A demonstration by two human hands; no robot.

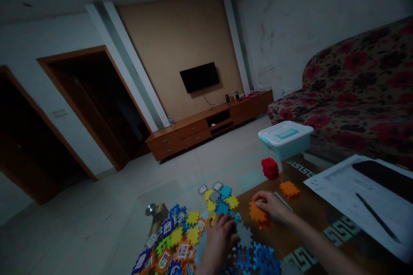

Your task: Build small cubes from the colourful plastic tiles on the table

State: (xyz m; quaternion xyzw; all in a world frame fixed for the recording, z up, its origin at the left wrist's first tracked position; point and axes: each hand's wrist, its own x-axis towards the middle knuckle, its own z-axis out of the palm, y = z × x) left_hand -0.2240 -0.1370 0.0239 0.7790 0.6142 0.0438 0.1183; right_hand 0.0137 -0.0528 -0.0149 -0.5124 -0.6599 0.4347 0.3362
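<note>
My left hand (219, 240) presses down among a heap of interlocking plastic gear-shaped pieces (180, 240) in blue, yellow, green, orange and grey. Some carry small printed window patterns. Its fingertips are hidden among the pieces. My right hand (272, 206) curls over an orange gear-shaped piece (258, 214) and appears to pinch it. A red cube of joined pieces (270, 169) stands beyond that hand. A loose orange piece (289, 189) lies to its right, and blue pieces (264, 258) lie below it.
The pieces lie on a table with a brown patterned mat (335, 234). A lidded plastic box (285, 139) stands at its far edge. Papers (342, 184) with a black pen (377, 219) lie at right. A floral sofa (355, 94) and a low wooden cabinet (193, 133) stand beyond.
</note>
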